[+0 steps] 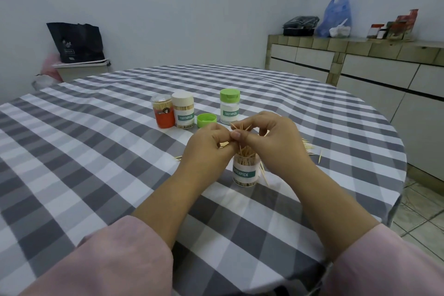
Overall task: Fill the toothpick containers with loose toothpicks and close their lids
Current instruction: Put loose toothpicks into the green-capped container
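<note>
A clear open toothpick container (245, 170) with a teal TOOTHPICK label stands on the checked table, partly filled. Directly above its mouth my left hand (209, 145) and my right hand (271, 137) meet, both pinching a bundle of toothpicks (240, 127) that fans out between the fingers. Loose toothpicks (307, 146) lie on the cloth to the right of the container, and a few more (178, 157) to its left. A loose green lid (206, 120) lies behind my hands. Further back stand a green-lidded container (230, 106), a white-lidded container (183, 110) and a red container (163, 111), all closed.
The round table (96, 127) has a grey and white checked cloth; its edge curves away on the right above a tiled floor. Low cabinets (360, 65) with bags and jars on top line the right wall. A bin with a black bag (77, 43) stands at the back left.
</note>
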